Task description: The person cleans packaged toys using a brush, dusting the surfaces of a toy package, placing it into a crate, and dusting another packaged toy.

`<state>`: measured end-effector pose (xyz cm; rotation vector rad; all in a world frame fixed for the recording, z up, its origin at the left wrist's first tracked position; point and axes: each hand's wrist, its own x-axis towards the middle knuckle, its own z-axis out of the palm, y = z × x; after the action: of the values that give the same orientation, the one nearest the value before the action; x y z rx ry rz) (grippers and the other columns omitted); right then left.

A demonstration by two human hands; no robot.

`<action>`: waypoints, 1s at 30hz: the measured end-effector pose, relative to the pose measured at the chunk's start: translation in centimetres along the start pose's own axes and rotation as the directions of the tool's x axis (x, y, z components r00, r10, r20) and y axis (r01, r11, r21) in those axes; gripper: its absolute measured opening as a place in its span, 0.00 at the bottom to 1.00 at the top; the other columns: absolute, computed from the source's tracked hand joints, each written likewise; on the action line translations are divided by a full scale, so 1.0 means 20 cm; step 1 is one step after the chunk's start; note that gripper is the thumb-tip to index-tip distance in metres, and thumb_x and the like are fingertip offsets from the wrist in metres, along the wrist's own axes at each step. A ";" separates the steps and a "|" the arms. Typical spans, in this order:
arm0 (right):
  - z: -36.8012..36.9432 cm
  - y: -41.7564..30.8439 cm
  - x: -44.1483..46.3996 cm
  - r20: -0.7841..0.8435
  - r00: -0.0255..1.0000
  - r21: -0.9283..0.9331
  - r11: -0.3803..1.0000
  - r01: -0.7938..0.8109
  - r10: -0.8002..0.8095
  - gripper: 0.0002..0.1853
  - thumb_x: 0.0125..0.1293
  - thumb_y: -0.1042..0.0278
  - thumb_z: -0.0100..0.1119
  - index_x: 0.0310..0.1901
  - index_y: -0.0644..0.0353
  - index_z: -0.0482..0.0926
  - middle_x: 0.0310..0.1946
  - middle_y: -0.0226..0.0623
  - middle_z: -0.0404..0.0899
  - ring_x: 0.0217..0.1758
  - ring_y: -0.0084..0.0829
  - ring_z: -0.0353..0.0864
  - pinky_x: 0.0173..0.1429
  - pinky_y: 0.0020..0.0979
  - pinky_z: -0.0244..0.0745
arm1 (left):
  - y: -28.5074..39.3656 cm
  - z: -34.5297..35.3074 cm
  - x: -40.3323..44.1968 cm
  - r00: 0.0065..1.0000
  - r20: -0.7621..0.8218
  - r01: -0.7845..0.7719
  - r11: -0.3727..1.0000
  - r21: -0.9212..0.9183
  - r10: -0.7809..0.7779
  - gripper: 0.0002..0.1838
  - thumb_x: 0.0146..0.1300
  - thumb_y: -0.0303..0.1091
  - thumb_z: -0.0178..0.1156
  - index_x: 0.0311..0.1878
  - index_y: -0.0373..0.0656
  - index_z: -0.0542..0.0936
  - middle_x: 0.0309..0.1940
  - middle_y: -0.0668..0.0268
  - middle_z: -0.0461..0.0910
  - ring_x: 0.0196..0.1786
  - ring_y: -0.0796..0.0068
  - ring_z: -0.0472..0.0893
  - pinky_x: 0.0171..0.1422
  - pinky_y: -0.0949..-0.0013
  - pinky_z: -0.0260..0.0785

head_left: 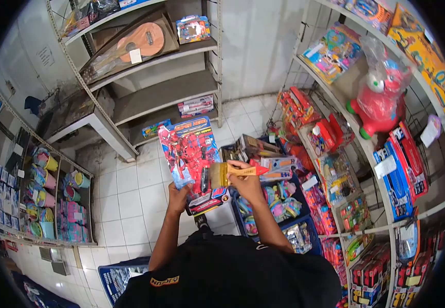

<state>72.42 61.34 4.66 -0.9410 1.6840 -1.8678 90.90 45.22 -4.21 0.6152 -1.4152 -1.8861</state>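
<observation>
My left hand (pixel 179 197) grips the lower left edge of a boxed superhero toy set (pixel 189 149), its thumb lying on the front. The package is tilted up toward me, with red figures and black parts showing on its face. In my right hand (pixel 245 180) is a flat paintbrush (pixel 248 171) with an orange handle tipped in red and a gold-coloured metal band. Its pale bristles (pixel 215 176) point left and lie against or just over the package front; contact cannot be made out exactly.
Blue crates (pixel 304 205) of packaged toys stand on the tiled floor to the right. A metal shelf (pixel 166 95) with a boxed guitar (pixel 140 43) rises ahead. More toy shelves line the right and left, and another blue crate (pixel 110 280) sits by my left side.
</observation>
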 end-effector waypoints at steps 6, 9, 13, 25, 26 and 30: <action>0.29 0.17 0.46 -0.076 0.994 0.048 0.995 0.083 -0.079 0.20 0.61 0.78 0.63 0.57 0.65 0.76 0.44 0.34 0.82 0.41 0.18 0.80 0.43 0.21 0.77 | 0.11 -0.22 0.38 0.999 0.006 -0.035 0.996 -0.080 0.035 0.12 0.62 0.24 0.62 0.49 0.37 0.80 0.41 0.68 0.83 0.42 0.79 0.81 0.51 0.69 0.73; 0.47 0.32 0.58 -0.009 0.980 -0.092 0.976 0.197 -0.199 0.20 0.61 0.79 0.62 0.56 0.64 0.76 0.45 0.34 0.80 0.43 0.20 0.79 0.42 0.22 0.78 | 0.11 -0.40 0.57 0.999 -0.028 -0.042 0.993 -0.107 0.039 0.11 0.60 0.24 0.63 0.46 0.38 0.81 0.39 0.69 0.84 0.40 0.80 0.81 0.50 0.69 0.73; 0.59 0.33 0.69 0.070 0.997 0.031 0.999 -0.029 0.027 0.19 0.61 0.81 0.62 0.54 0.64 0.77 0.44 0.33 0.79 0.46 0.20 0.79 0.41 0.21 0.79 | 0.04 -0.58 0.73 0.996 -0.060 0.057 0.992 -0.112 -0.064 0.09 0.59 0.25 0.65 0.43 0.39 0.82 0.35 0.70 0.83 0.38 0.79 0.80 0.47 0.70 0.72; 0.42 0.57 1.24 -0.218 0.972 -0.091 0.990 -0.107 0.085 0.17 0.58 0.79 0.66 0.51 0.65 0.79 0.41 0.35 0.83 0.43 0.21 0.81 0.47 0.25 0.77 | -0.16 -0.37 1.25 0.988 0.007 0.151 0.984 -0.092 -0.151 0.08 0.61 0.24 0.64 0.44 0.39 0.82 0.36 0.73 0.82 0.38 0.83 0.78 0.45 0.72 0.71; 0.42 0.59 1.29 -0.254 0.962 -0.074 0.989 -0.125 0.103 0.17 0.58 0.79 0.66 0.50 0.65 0.79 0.40 0.35 0.83 0.43 0.22 0.81 0.47 0.25 0.77 | -0.18 -0.37 1.33 0.990 0.010 0.138 0.985 -0.099 -0.138 0.08 0.61 0.24 0.64 0.44 0.38 0.82 0.36 0.73 0.82 0.38 0.83 0.78 0.46 0.72 0.71; 0.37 0.73 1.62 -0.210 0.969 -0.048 0.989 -0.142 0.129 0.14 0.58 0.79 0.66 0.47 0.64 0.80 0.38 0.35 0.83 0.40 0.22 0.82 0.44 0.25 0.78 | -0.17 -0.34 1.76 0.997 0.005 0.081 0.994 -0.074 -0.081 0.09 0.61 0.24 0.65 0.45 0.37 0.82 0.37 0.71 0.82 0.38 0.82 0.79 0.46 0.71 0.71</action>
<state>54.83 30.74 -3.44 -0.6541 1.8872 -1.8838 72.11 14.85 -8.22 0.6435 -1.3331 -1.9936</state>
